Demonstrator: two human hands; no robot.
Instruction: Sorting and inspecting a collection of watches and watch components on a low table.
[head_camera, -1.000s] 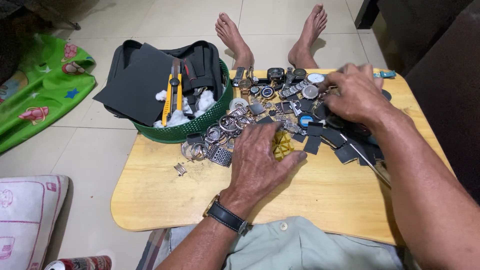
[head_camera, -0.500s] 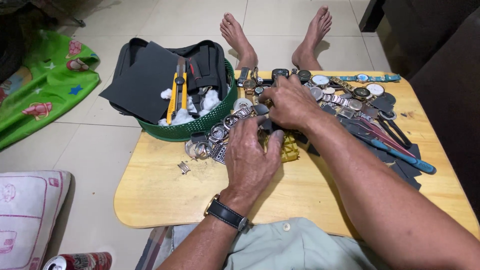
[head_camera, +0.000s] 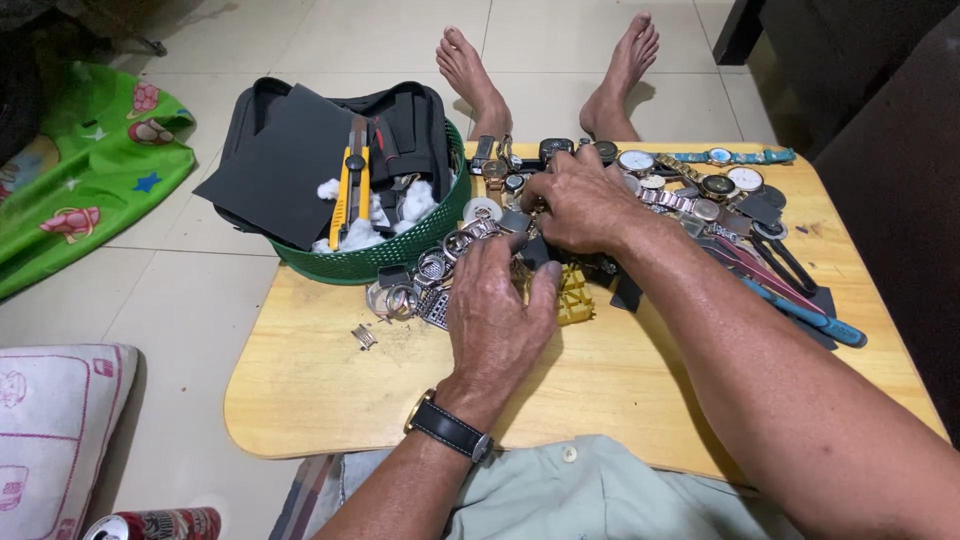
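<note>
1. Hands are working over a heap of watches and watch parts on a low wooden tabletop, with my bare feet stretched out on the tiled floor beyond it.
2. My left hand is lying palm down, fingers loosely spread, on a yellow plastic holder and the loose watch cases beside it; I cannot tell whether it is gripping anything underneath.
3. My right hand is curling over the middle of the pile, fingertips closing narrowly on a small metal piece I cannot make out.
4. I am judging that the left hand should be pinning the holder steady while the right is picking, so nothing is sliding off the edge.
5. A green basket holding a black pouch, a yellow utility knife and cotton wads is sitting just left of the pile, touching it.
6. Finished watches and blue-handled pliers are lying to the right; I am thinking it wise to be keeping my forearm lifted clear of them.
</note>
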